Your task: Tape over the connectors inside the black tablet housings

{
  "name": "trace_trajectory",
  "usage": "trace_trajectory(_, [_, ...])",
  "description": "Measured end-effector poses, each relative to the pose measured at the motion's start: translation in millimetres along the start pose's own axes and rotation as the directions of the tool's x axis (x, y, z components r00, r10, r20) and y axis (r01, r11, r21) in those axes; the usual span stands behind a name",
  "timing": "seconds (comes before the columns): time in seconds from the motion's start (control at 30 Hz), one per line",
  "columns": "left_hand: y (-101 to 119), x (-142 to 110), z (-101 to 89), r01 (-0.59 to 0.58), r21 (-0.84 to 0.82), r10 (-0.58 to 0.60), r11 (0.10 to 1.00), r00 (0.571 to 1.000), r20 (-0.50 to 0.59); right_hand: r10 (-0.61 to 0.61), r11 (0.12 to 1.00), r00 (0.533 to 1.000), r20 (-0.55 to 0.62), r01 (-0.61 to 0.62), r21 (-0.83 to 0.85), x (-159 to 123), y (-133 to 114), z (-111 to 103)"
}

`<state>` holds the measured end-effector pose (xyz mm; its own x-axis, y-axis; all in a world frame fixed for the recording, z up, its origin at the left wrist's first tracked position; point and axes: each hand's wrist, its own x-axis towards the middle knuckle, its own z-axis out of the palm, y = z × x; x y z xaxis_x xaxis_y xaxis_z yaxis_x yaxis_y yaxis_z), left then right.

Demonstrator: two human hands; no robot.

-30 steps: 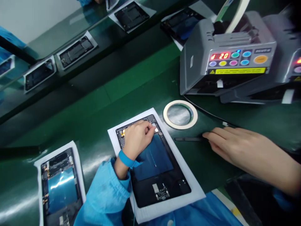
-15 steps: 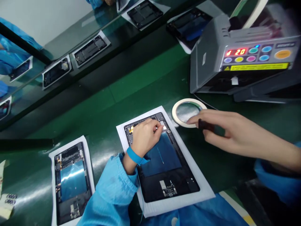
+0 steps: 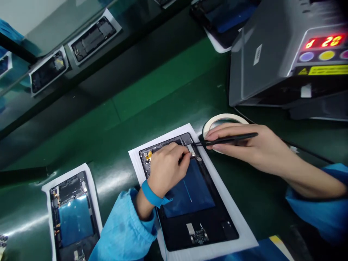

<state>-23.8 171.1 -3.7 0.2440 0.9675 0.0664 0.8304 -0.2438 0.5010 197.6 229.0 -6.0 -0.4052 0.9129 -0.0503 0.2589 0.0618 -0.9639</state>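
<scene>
An opened tablet (image 3: 174,232) with a blue battery area lies on a white foam sheet (image 3: 231,214). My left hand (image 3: 168,163), with a blue wrist strap (image 3: 153,194) at its wrist, rests over the tablet's upper part. Its thumb and forefinger are pinched together beside a small whitish strip (image 3: 191,150) near the upper right corner; what sits between the fingertips is hidden. Black tweezers (image 3: 231,139) are held in my right hand (image 3: 252,148), their tips reaching the tablet's edge by that strip.
Behind my right hand lies a roll of cream tape (image 3: 225,116). A grey tape dispenser (image 3: 272,54) with a lit display stands at the upper right. Another opened tablet (image 3: 74,214) lies on the left, and more tablets (image 3: 94,39) line the raised shelf.
My right hand has come left to the tablet's corner and the tweezers now point at it. The left hand stays pinched over the tablet. The view has shifted a little.
</scene>
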Motion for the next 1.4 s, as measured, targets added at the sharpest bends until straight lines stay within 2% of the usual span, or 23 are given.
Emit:
trace_trajectory(0.17, [0.2, -0.3, 0.6, -0.009, -0.002, 0.009, 1.0, 1.0, -0.005, -0.045, 0.992, 0.994, -0.101, 0.032, -0.119, -2.9, 0.5, 8.3])
trace_trajectory(0.37, [0.4, -0.8, 1.8, -0.004, -0.005, 0.004, 1.0, 1.0, -0.01, -0.074, 0.991, 0.986, -0.146, 0.057, -0.12, -0.9, -1.4, 11.6])
trace_trajectory(0.57, [0.8, 0.4, 1.5, -0.002, 0.011, 0.002, 1.0, 1.0, 0.0, 0.047, 0.999, 0.988, -0.15, -0.047, 0.003, 2.9, -1.7, 14.5])
trace_trajectory(0.7, [1.1, 0.5, 0.8, 0.011, 0.026, -0.011, 1.0, 1.0, 0.017, 0.152, 0.978, 0.983, -0.1, -0.135, 0.16, 4.5, -3.8, 14.3])
trace_trajectory(0.8, [1.0, -0.2, 1.0, 0.017, 0.031, -0.018, 0.999, 0.999, 0.03, 0.193, 0.963, 0.975, -0.112, -0.167, 0.211, 5.1, -4.6, 13.8])
trace_trajectory(0.9, [0.9, -0.9, 1.4, 0.029, 0.025, -0.03, 0.999, 0.999, 0.038, 0.208, 0.966, 0.968, -0.144, -0.18, 0.184, 5.9, -2.2, 13.9])
trace_trajectory(1.07, [1.4, -1.4, 2.0, 0.03, 0.017, -0.031, 0.999, 0.999, 0.023, 0.161, 0.985, 0.971, -0.177, -0.147, 0.092, 6.4, -0.3, 15.6])
trace_trajectory(1.4, [0.5, -2.2, 3.5, 0.02, 0.007, -0.02, 1.0, 1.0, 0.001, 0.136, 0.991, 0.968, -0.213, -0.13, 0.041, 3.5, -2.4, 19.0])
